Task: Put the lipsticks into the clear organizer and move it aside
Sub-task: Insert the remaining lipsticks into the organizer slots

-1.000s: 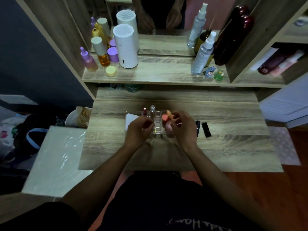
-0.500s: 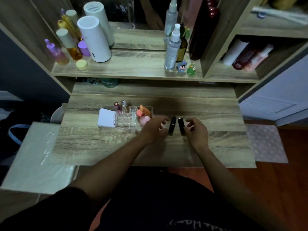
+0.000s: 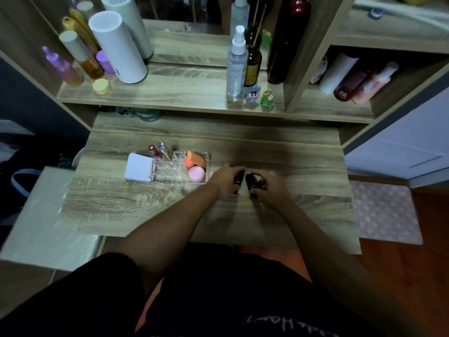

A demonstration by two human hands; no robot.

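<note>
Left hand (image 3: 227,177) and right hand (image 3: 266,184), side by side right of the bench (image 3: 279,152) centre; where half a second ago the fingers only reached toward the two black lipsticks, they have now curled round them, the left hand closing on the left lipstick (image 3: 238,179), the right hand on the right lipstick (image 3: 250,182); whether either tube has left the bench surface cannot be told; a second ago both hands were at the clear organizer (image 3: 181,169), which stands toward the left of the bench, just left of the left hand, already holding two slim tubes (image 3: 159,152) in its rear left cells and sponges (image 3: 194,166) in its right compartment; judged consequence: the last two lipsticks are secured for transfer, and moving the organizer aside remains undone
</note>
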